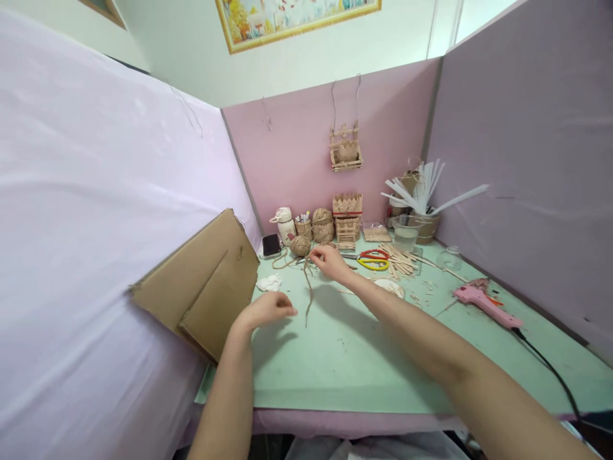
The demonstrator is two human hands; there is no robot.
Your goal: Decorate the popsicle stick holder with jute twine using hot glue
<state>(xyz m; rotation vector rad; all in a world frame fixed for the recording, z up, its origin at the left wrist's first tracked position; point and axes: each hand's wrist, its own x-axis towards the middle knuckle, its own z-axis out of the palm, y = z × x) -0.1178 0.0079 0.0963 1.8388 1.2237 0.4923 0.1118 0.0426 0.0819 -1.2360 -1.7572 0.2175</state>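
Observation:
Near the table's middle, my right hand (327,262) is closed in a pinch on a piece of brown twine (309,297), whose loose end hangs down toward the green tabletop (335,364). Just behind that hand lies a ball of twine (301,246). My left hand (272,308) hovers over the table, lower and to the left, with its fingers bent and slightly apart and nothing in them. A crumpled white tissue (269,283) lies behind my left hand.
Cardboard sheets (211,281) lean at the left. Scissors (373,260), wooden sticks (402,262) and a white round lid (389,287) lie right of centre. A pink glue gun (488,306) with a black cord is at the right. A bottle (286,228) stands behind.

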